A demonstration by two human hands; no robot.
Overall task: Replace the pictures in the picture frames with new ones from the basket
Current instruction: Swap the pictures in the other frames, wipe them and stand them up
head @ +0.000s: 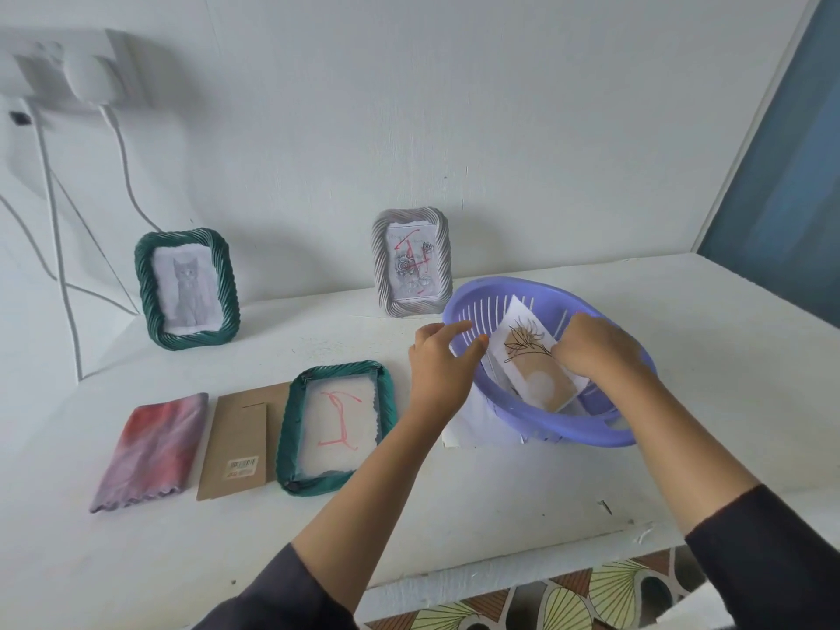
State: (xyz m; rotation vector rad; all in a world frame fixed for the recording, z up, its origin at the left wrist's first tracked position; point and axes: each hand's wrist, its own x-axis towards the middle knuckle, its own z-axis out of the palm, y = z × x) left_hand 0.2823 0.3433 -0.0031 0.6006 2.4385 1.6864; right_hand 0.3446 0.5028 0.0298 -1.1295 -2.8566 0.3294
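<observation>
Inspector: Fingers [454, 330], left hand [443, 363]: status?

Recorder: Curled over the left rim of the purple basket [568, 431], with the thumb on the inner side of the rim. The hand grips the rim.

Inspector: Right hand [593, 350]?

Recorder: Inside the basket. Fingers are bent downward and closed on the right edge of the leaf picture [527, 356]; the fingertips are hidden under the hand. The picture carries a black leaf drawing above a brown area. It leans tilted against the slotted wall, on top of other sheets.

Inspector: Basket position?

Recorder: Right of centre on the white table [454, 516], tilted. Loose white papers [468, 418] lie under its left side.

Inspector: Frames?

Recorder: Three.
- The open green frame [288, 429] lies flat, just left of the left forearm, with a scribbled sheet [341, 416] marked in red in its opening.
- The cardboard backing [238, 441] lies directly against the open frame's left side, barcode label up. A folded red-grey cloth [152, 450] lies beside the backing, further left.
- The standing green frame [144, 284], holding a cat drawing, is upright at the wall, back left.
- The grey frame [381, 266] stands at the wall just behind the basket. It holds a rose drawing crossed with red strokes.

Inspector: Wall?

Recorder: A wall socket [86, 79] at upper left, with white cables [54, 220] hanging from it.
</observation>
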